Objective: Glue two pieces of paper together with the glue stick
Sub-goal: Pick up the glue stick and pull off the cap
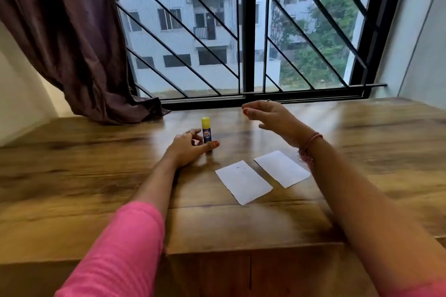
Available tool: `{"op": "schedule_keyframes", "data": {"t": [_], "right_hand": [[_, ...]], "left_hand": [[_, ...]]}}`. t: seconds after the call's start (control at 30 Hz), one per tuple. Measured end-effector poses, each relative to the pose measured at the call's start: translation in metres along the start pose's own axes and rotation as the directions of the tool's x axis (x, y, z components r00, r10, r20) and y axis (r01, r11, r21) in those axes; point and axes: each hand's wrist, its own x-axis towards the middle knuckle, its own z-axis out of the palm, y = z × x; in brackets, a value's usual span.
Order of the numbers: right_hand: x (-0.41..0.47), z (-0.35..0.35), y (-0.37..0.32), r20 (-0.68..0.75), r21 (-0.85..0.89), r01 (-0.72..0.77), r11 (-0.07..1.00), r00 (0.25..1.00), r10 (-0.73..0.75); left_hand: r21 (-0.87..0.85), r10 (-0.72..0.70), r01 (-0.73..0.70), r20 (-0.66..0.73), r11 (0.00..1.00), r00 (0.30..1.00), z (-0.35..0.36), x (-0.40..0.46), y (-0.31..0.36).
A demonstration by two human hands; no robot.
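Note:
A glue stick (206, 131) with a yellow cap and blue label stands upright on the wooden table (96, 176). My left hand (187, 149) rests on the table with thumb and fingers closed around the stick's lower part. Two white paper pieces lie flat side by side, slightly apart: the left paper (243, 182) and the right paper (281, 168). My right hand (272, 117) hovers above the table behind the papers, fingers spread, holding nothing.
A barred window (248, 31) runs along the table's far edge. A dark purple curtain (72, 31) hangs at the left, its hem resting on the table's back left corner. The table's front edge (241, 251) is close to me.

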Motion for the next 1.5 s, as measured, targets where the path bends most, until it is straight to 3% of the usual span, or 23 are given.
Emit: {"op": "schedule_keyframes", "data": {"t": [0.1,0.3,0.5,0.67,0.93,1.17,1.27,1.33,1.43,1.5], "right_hand": [[0.004,0.01,0.008,-0.114,-0.043,0.048,0.998,0.992,-0.052],[0.002,0.024,0.017,-0.082,-0.217,0.125,0.968,0.986,-0.146],[-0.004,0.04,0.007,-0.136,-0.247,0.208,0.946,0.96,-0.247],[-0.006,0.045,0.001,-0.185,-0.34,0.286,0.896,0.913,-0.362],[-0.007,0.041,-0.006,-0.184,-0.44,0.356,0.824,0.863,-0.471],[-0.005,0.042,-0.01,-0.173,-0.472,0.433,0.768,0.808,-0.563],[-0.008,0.03,-0.018,-0.313,-0.328,0.438,0.837,0.786,-0.534],[-0.012,0.028,-0.019,-0.349,-0.167,0.412,0.896,0.825,-0.445],[-0.021,0.048,-0.017,-0.224,-0.041,0.36,0.932,0.906,-0.36],[-0.026,0.069,-0.016,-0.084,-0.126,0.372,0.92,0.92,-0.383]], "left_hand": [[-0.082,0.027,-0.028,-0.013,0.996,1.0,-0.001,-0.001,0.005],[-0.294,0.084,-0.103,-0.076,0.95,0.994,0.0,-0.001,0.008],[-0.312,0.197,-0.219,-0.098,0.924,0.975,0.003,-0.007,0.028],[-0.207,0.375,-0.4,-0.15,0.893,0.915,0.008,-0.015,0.049],[-0.157,0.404,-0.421,-0.132,0.893,0.905,0.001,-0.012,0.049],[-0.141,0.365,-0.37,-0.057,0.918,0.929,-0.001,-0.009,0.038],[-0.117,0.282,-0.286,-0.051,0.951,0.958,-0.003,-0.006,0.02],[-0.166,0.208,-0.229,-0.132,0.959,0.969,-0.005,-0.003,0.014],[-0.273,0.099,-0.148,-0.185,0.951,0.978,-0.006,0.002,0.01],[-0.306,0.047,-0.103,-0.185,0.947,0.982,-0.005,0.004,0.006]]}}
